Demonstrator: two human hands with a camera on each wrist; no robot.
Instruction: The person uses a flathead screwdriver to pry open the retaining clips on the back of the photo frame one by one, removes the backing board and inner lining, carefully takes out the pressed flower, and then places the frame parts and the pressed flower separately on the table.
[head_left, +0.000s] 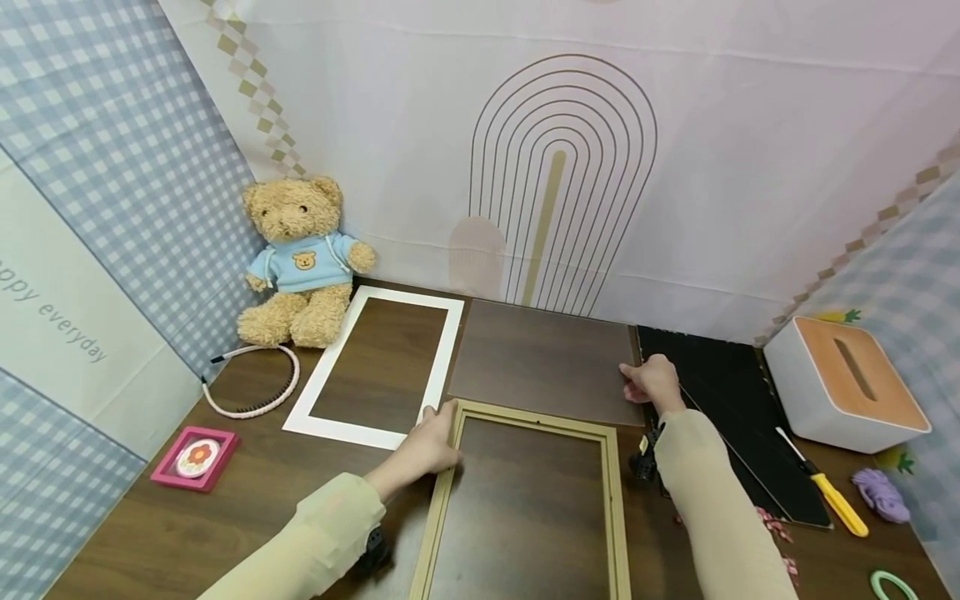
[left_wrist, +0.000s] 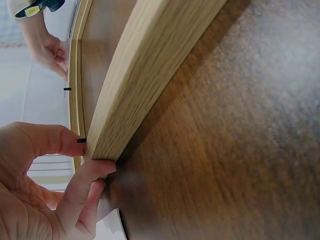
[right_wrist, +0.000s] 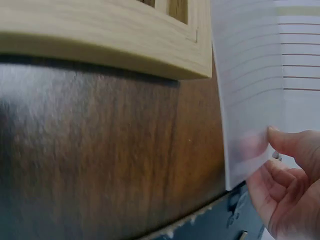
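While the left hand (head_left: 426, 446) holds the top left corner of the wooden frame (head_left: 531, 414), the right hand (head_left: 654, 379) pinches the right edge of the clear sheet (head_left: 543, 360) that lies on the table just behind the frame. Seen from the left wrist, the thumb sits on the inner side of the frame's corner and a finger curls against the outer side, so the corner is gripped between them. Seen from the right wrist, the thumb presses on top of the sheet's edge with the curled fingers under it, and that edge is lifted slightly off the table (head_left: 187, 533). The frame lies flat near the front of the table, its top rail touching or just overlapping the sheet's near edge; I cannot tell which. A white mat border (head_left: 330, 392) lies to the left of the sheet, touching the left hand's side of the frame corner. A black board (head_left: 738, 400) lies to the right, beside the right hand. Further off are a teddy bear (head_left: 300, 258), a hairband (head_left: 255, 383), a small pink frame (head_left: 195, 458), a tissue box (head_left: 843, 383) and a yellow-handled screwdriver (head_left: 828, 487)
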